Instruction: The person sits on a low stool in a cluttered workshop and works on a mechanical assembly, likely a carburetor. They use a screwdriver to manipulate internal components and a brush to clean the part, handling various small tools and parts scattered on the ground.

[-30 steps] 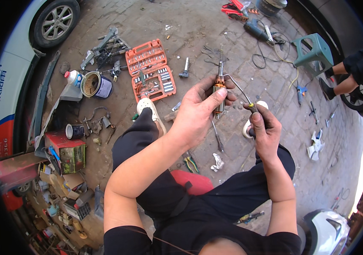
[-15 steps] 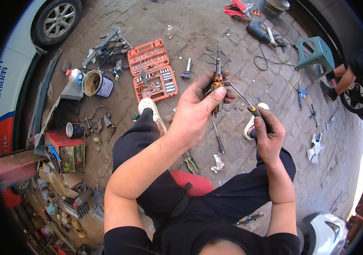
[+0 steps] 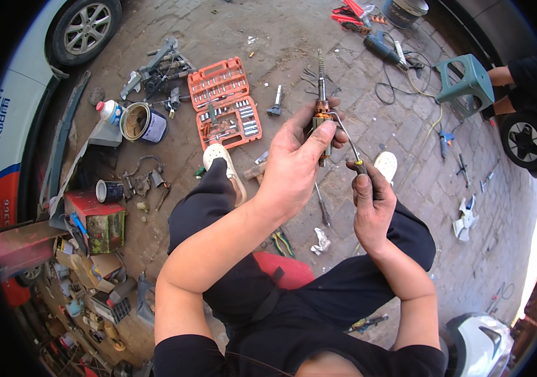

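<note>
My left hand (image 3: 301,146) is closed round a motor armature (image 3: 322,105), a shaft with copper windings and a coil spring at its upper end. It stands nearly upright, spring end away from me. My right hand (image 3: 374,202) grips the dark handle of a hook pick (image 3: 348,133), whose thin metal shaft is bent at the tip. That tip reaches the copper part of the armature just above my left fingers; exact contact is too small to tell. Below my hands, a screwdriver (image 3: 323,207) and pliers (image 3: 282,244) lie on the paving.
An orange socket set case (image 3: 226,68) lies open ahead on the left, near a can (image 3: 155,129). A green stool (image 3: 466,85), a heat gun (image 3: 383,49) with cables and another person's arm (image 3: 500,76) are at the right. Vehicles flank both sides. A white fan (image 3: 465,218) lies right.
My right hand has moved left and slightly down with the hook pick, so the tool now stands steeper against the armature. At the right, the other person has shifted behind the stool.
</note>
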Demonstrator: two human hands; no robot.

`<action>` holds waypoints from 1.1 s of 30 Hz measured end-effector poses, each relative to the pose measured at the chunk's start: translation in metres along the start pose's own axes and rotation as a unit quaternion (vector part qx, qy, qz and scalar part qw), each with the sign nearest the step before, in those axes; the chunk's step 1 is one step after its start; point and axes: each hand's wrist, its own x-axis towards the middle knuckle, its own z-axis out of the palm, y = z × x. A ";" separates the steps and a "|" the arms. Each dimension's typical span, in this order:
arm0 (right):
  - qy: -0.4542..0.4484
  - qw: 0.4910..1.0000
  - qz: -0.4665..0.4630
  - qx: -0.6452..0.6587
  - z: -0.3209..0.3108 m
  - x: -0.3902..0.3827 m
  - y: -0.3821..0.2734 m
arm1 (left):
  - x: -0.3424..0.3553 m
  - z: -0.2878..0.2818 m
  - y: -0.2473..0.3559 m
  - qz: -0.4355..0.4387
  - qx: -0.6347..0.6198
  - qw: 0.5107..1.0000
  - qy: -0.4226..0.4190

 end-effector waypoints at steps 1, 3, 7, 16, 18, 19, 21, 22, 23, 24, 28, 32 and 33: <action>-0.007 1.000 0.019 0.020 0.000 0.000 -0.001 | 0.001 0.001 0.000 0.000 0.001 1.000 -0.002; -0.046 0.993 0.076 0.083 -0.002 0.001 -0.005 | 0.001 0.002 0.002 0.002 0.007 1.000 -0.005; -0.070 0.969 0.147 0.185 -0.001 0.004 -0.011 | 0.003 0.003 0.004 0.009 -0.017 1.000 -0.021; -0.114 0.968 0.114 0.194 -0.005 0.007 -0.010 | 0.005 0.002 0.006 0.064 0.119 0.988 -0.078; -0.166 0.953 0.113 0.225 -0.011 0.010 -0.011 | 0.006 0.000 0.006 0.146 0.265 0.949 -0.087; -0.181 0.956 0.104 0.207 -0.014 0.012 -0.013 | 0.006 0.000 0.008 0.175 0.314 0.929 -0.090; -0.208 0.959 0.091 0.171 -0.020 0.017 -0.014 | 0.002 0.003 0.011 0.174 0.336 0.920 -0.102; -0.202 0.970 0.072 0.117 -0.024 0.018 -0.017 | 0.000 0.005 0.013 0.132 0.312 0.938 -0.070; -0.177 0.982 0.030 0.055 -0.023 0.018 -0.019 | 0.000 0.004 0.011 0.123 0.309 0.941 -0.063; -0.150 0.989 -0.012 -0.008 -0.020 0.018 -0.022 | 0.000 0.002 0.008 0.115 0.306 0.943 -0.057; -0.113 0.984 -0.079 -0.115 -0.018 0.017 -0.028 | -0.002 0.001 0.004 0.118 0.309 0.943 -0.045; -0.152 0.988 0.030 -0.011 -0.023 0.015 -0.030 | -0.001 0.000 0.003 0.147 0.347 0.924 -0.064; -0.159 0.985 0.052 0.026 -0.022 0.013 -0.029 | 0.000 -0.001 0.001 0.163 0.351 0.919 -0.071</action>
